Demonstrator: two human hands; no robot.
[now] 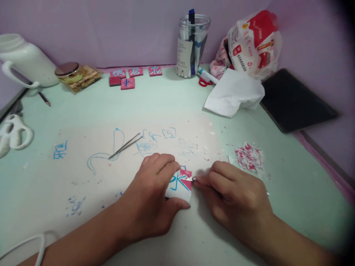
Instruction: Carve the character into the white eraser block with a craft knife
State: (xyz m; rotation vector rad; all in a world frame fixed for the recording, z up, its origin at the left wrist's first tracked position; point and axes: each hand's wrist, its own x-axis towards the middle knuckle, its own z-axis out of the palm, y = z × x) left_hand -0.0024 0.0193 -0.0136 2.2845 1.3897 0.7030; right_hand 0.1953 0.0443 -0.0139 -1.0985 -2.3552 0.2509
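Note:
My left hand (155, 192) is closed round a small square tile (180, 190), pinning it to the table with fingers above and thumb below. White covers most of its face, with blue character strokes, and pink-red shows at the upper right. In my right hand (233, 195) a slim craft knife (193, 178) is pinched, its pale blade touching the tile's pink part. Most of its handle is hidden by my fingers. Beyond my left hand lie metal tweezers (124, 146).
Pink and white shavings (249, 157) are heaped at the right. Pink tiles (128, 83) with blue characters, a jar of pens (184, 55), crumpled paper (233, 94) and a black tablet (296, 101) stand or lie farther back. White scissors (16, 135) lie left; a white cable (41, 247) crosses near my left forearm.

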